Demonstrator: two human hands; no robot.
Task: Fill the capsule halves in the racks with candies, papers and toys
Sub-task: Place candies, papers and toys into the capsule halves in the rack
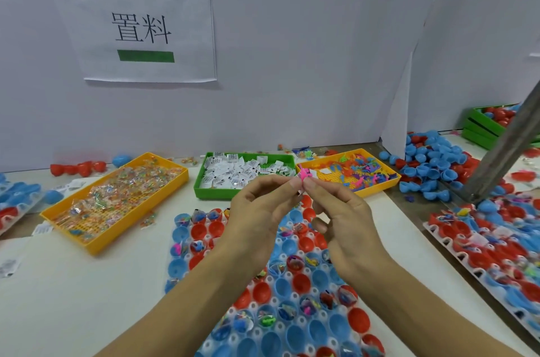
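Both hands are raised above the rack of red and blue capsule halves in front of me. My left hand and my right hand meet at the fingertips and pinch a small pink toy together with a bit of white paper. Some halves in the rack hold candies and toys, others show bare insides. Behind the rack stand three trays: a yellow one with wrapped candies, a green one with folded papers, and a yellow one with small coloured toys.
A second filled rack lies at the right, behind a slanted grey metal bar. Loose blue and red capsule halves are heaped at the back right near green crates. Another rack sits at the left edge. A white partition wall closes the back.
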